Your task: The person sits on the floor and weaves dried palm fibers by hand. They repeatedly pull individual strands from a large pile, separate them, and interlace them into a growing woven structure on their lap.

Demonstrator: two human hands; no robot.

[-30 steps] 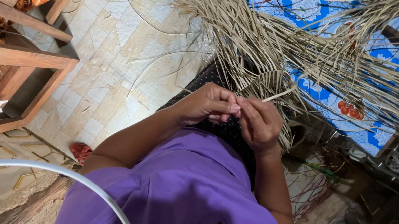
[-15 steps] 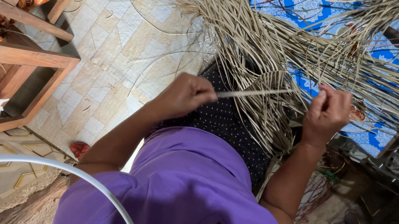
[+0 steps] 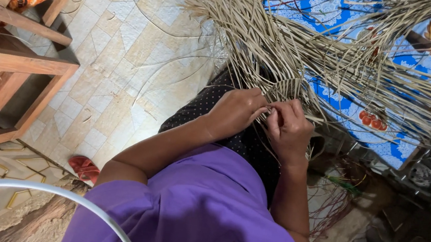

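The two hands are brought back together at the near edge of the woven palm-leaf mat (image 3: 311, 67), where half a second ago they were held well apart with a single strip stretched between them. The left hand (image 3: 236, 112) is now curled closed, its fingertips pinched on a thin leaf strip (image 3: 269, 110) right at the woven edge. The right hand (image 3: 289, 128) is likewise closed, thumb and fingers meeting the same strip from the other side, so that both hands touch at the fingertips. The pulled length is no longer seen stretched out; it is judged to have been drawn tight and is being tucked into the weave. The mat lies over the lap and spreads away onto the blue patterned cloth (image 3: 390, 144), loose strip ends fanning out toward the tiled floor (image 3: 117, 64). Wooden stools (image 3: 17, 64) are stood at the left, and a red sandal (image 3: 83, 167) is left on the floor beside the purple-clad knee.
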